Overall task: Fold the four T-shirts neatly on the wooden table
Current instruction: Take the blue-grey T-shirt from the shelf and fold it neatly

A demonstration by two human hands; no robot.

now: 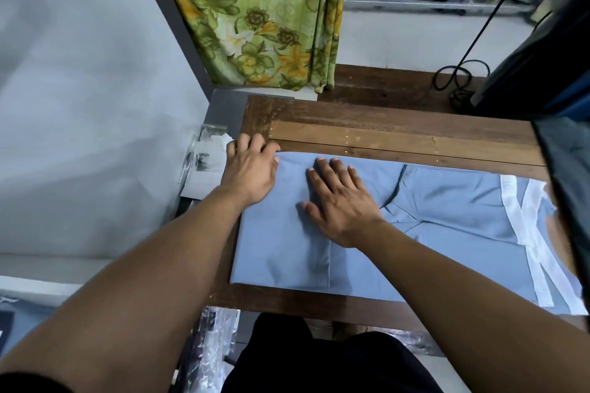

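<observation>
A green floral curtain (265, 16) hangs ahead of us. A black cable (460, 95) coils to its right; plastic bags (204, 159) lie left.

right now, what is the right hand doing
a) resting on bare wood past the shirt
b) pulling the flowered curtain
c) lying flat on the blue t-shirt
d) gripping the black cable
c: the right hand lies palm down with straight, spread fingers on the light blue T-shirt, well inside the cloth's edges on the wooden table.
</observation>
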